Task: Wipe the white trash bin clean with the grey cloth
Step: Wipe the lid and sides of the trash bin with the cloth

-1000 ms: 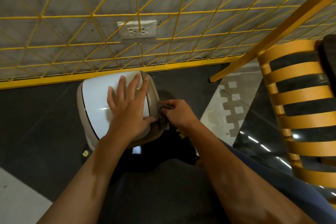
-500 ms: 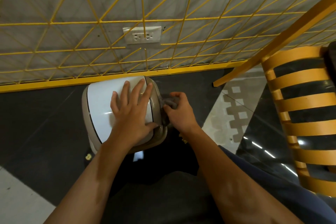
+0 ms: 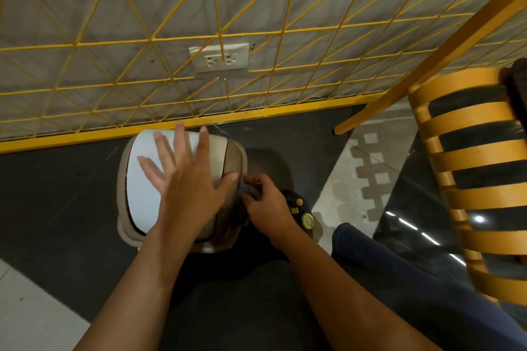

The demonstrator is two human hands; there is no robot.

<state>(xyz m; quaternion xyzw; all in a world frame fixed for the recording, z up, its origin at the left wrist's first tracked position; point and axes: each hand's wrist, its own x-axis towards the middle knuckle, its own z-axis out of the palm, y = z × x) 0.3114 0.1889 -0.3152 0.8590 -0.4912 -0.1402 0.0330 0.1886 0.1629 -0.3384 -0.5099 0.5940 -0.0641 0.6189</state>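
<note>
The white trash bin [image 3: 142, 194] with a beige rim stands on the dark floor just below me, seen from above. My left hand [image 3: 185, 179] lies flat on its white lid, fingers spread wide, thumb at the beige rim. My right hand [image 3: 268, 208] is closed on the grey cloth [image 3: 251, 189], which is bunched against the bin's right side. Most of the cloth is hidden under my fingers.
A yellow wire grid [image 3: 256, 37] stands against the wall behind the bin, with a wall socket [image 3: 219, 57]. A yellow slatted chair [image 3: 470, 179] stands at the right. My knee in blue trousers [image 3: 399, 271] and a dark shoe [image 3: 302, 214] are close to the bin.
My left hand's fingers have spread wider over the lid. My right hand with the cloth has slid lower along the bin's right side. The view has shifted, so the bin looks lower.
</note>
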